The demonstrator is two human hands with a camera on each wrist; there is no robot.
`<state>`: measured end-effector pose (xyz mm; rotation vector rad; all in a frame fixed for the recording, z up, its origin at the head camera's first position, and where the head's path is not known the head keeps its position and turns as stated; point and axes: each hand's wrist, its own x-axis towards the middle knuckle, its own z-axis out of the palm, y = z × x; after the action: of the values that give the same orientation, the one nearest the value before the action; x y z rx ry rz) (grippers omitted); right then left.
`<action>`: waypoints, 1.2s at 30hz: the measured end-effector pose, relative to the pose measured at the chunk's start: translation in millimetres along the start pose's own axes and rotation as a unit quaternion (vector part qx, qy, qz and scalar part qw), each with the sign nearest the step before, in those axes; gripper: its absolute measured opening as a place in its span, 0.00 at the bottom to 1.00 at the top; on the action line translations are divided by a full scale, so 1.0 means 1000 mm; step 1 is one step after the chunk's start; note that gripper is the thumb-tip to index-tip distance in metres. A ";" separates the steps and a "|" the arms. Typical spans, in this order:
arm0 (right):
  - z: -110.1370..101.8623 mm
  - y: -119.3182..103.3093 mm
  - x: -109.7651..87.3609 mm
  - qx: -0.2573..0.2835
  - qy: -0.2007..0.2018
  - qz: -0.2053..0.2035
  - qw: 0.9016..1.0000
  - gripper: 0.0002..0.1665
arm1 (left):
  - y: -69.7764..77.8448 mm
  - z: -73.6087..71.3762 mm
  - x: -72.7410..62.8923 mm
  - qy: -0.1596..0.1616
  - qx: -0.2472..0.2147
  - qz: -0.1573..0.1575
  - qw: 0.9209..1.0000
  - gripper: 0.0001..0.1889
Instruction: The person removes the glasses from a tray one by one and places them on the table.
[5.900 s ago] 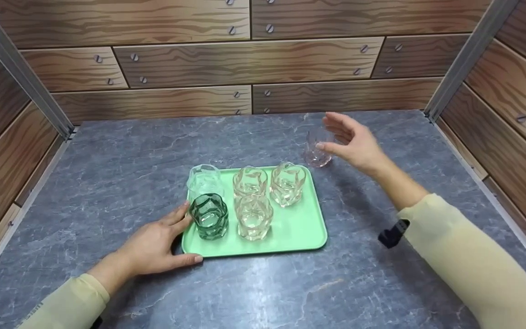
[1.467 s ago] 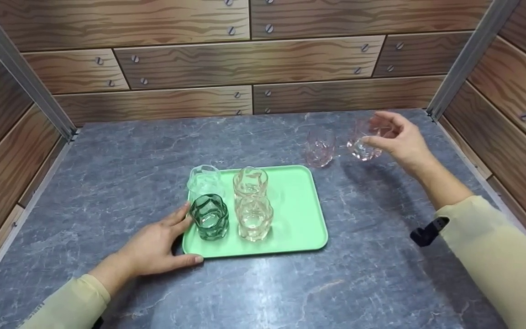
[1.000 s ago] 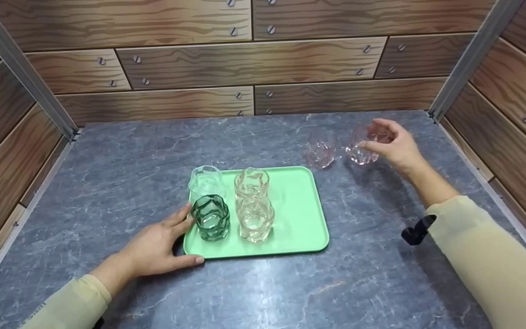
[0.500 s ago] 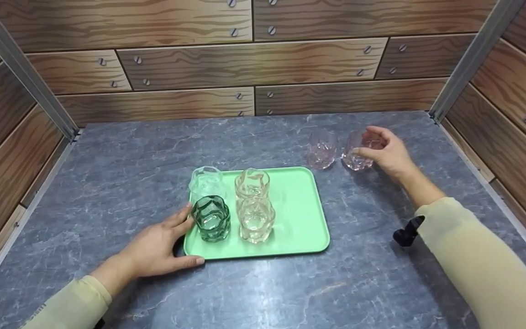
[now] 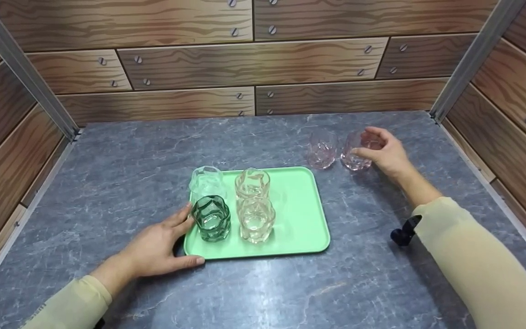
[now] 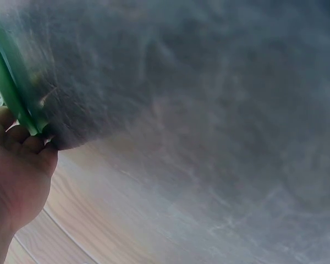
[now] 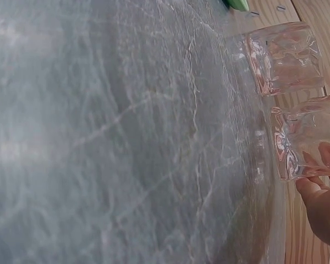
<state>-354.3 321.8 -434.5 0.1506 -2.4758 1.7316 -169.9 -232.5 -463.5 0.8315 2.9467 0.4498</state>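
In the head view my right hand (image 5: 386,155) holds a faint pink glass (image 5: 354,160) round its side, thumb in front and fingers behind. The glass stands upright right of a second pink glass (image 5: 321,156), with a narrow gap between them. In the right wrist view the held glass (image 7: 302,143) shows thick faceted walls. My left hand (image 5: 155,246) rests at the near left corner of a green tray (image 5: 297,219), thumb along the front edge and fingers along the left side. Beside those fingers stands a dark green glass (image 5: 211,219).
Also on the tray are a pale clear glass (image 5: 206,183) at the back left and two clear glasses in the middle, a rear glass (image 5: 252,183) and a front glass (image 5: 256,221). Wood-patterned walls (image 5: 190,68) enclose the grey marbled tabletop (image 5: 263,292).
Since the earliest frame, the glass at the tray's back right has gone from it, and one now stands in my right hand beside the pink glass. Lately it moved slightly nearer and left.
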 end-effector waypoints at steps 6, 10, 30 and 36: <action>0.000 0.002 0.002 0.003 -0.003 0.003 1.000 0.48 | -0.001 0.002 0.000 0.004 -0.005 0.005 1.000 0.57; 0.002 0.003 0.003 0.004 -0.006 0.004 1.000 0.47 | -0.001 0.002 0.000 0.002 -0.003 0.003 1.000 0.57; -0.004 0.005 0.000 -0.018 -0.042 0.013 0.999 0.50 | -0.001 0.001 -0.001 0.001 -0.005 0.000 1.000 0.57; -0.010 -0.005 -0.002 -0.069 -0.060 0.015 0.996 0.59 | -0.001 0.001 0.000 0.003 -0.005 0.004 1.000 0.57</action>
<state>-351.6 330.1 -426.8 0.2111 -2.6876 1.6005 -169.9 -233.0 -464.3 0.8414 2.9460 0.4686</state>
